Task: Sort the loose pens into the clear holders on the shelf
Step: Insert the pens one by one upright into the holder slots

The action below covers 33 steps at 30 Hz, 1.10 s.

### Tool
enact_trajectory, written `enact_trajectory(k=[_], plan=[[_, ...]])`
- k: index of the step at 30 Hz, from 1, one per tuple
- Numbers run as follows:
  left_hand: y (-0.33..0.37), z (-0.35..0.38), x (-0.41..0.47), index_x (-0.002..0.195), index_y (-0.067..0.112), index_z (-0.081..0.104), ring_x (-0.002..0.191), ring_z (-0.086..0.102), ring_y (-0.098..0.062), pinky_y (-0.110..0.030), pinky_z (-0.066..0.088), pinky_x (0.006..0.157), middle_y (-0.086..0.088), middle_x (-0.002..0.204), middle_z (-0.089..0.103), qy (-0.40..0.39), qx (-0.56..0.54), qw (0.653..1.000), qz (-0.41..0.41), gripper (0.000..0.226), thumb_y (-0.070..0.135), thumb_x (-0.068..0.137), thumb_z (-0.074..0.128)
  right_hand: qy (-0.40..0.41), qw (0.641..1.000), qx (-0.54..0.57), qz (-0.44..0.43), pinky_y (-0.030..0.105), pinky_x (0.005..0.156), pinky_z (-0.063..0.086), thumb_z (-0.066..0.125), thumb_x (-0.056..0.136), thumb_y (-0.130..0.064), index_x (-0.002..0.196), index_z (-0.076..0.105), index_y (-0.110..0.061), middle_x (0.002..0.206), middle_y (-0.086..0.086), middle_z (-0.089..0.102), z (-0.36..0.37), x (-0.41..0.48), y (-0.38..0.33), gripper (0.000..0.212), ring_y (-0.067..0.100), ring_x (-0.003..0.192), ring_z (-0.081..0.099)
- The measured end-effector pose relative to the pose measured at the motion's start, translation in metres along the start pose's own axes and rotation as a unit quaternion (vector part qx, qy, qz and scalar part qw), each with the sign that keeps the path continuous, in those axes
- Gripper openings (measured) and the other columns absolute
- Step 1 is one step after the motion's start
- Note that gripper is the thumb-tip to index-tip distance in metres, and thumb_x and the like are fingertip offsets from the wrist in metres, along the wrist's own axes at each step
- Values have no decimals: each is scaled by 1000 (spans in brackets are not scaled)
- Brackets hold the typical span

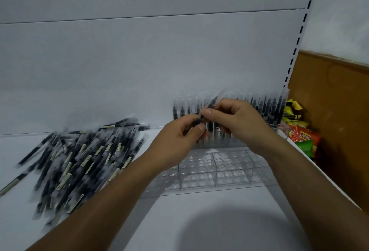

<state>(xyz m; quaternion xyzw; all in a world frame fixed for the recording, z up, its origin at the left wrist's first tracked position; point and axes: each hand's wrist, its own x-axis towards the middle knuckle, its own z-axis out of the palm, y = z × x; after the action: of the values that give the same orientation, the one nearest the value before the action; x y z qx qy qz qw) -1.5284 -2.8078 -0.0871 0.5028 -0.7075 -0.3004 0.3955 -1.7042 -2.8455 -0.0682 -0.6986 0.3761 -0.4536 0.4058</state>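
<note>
Held pen: one pen (215,100), gripped by both hands above the holder, tilted with its clear cap up and to the right.
Left hand (175,133): pinches the pen's lower dark end.
Right hand (237,120): pinches the barrel and is nearer the filled rows.
Clear holder (219,171): directly beneath the hands; its front sockets are open.
Standing pens (266,107): upright along the holder's back.
Loose pens (79,157): lie flat in a pile well to the left.
Next move: the pen likely needs turning upright before it is lowered.
Right edge: snack packets (299,133) lie close by.
</note>
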Motion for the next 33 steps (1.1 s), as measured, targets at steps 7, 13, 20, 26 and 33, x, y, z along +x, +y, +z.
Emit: enact_trajectory(k=[7, 13, 20, 26, 33], plan=[[-16, -13, -20, 142, 38, 41, 129, 32, 3, -21, 25, 98, 20, 144, 41, -55, 327, 942, 45, 65, 70, 87, 32, 198, 980, -1, -17, 14, 45, 43, 59, 96, -27, 84, 60, -17, 67, -11, 68, -32, 8, 0, 16, 3, 50, 60], [-23, -10, -18, 146, 38, 35, 137, 23, 1, -21, 17, 106, 19, 152, 32, -64, 348, 934, 44, 67, 71, 88, 28, 196, 946, -252, -54, 25, 55, 45, 59, 95, -36, 88, 61, -19, 75, -12, 61, -30, 11, 14, 18, 11, 64, 62], [-24, -8, -18, 147, 38, 33, 137, 21, 1, -26, 20, 109, 19, 152, 30, -79, 352, 932, 41, 73, 74, 85, 22, 95, 919, -381, -43, 25, 57, 42, 59, 93, -42, 85, 57, -24, 66, -15, 54, -21, 15, 25, 20, 9, 63, 54], [-25, -9, -16, 145, 37, 37, 135, 21, 1, -27, 22, 110, 20, 151, 31, -81, 350, 932, 39, 73, 74, 85, 22, 64, 916, -395, -32, 24, 58, 40, 61, 92, -41, 86, 59, -26, 71, -17, 55, -16, 19, 31, 16, 3, 66, 53], [-27, -8, -14, 143, 36, 41, 135, 22, 1, -26, 22, 107, 20, 149, 33, -79, 338, 937, 44, 74, 75, 83, 22, 46, 898, -437, -1, 23, 54, 34, 61, 92, -43, 72, 52, -32, 66, -15, 53, -16, 17, 36, 25, 4, 62, 50]])
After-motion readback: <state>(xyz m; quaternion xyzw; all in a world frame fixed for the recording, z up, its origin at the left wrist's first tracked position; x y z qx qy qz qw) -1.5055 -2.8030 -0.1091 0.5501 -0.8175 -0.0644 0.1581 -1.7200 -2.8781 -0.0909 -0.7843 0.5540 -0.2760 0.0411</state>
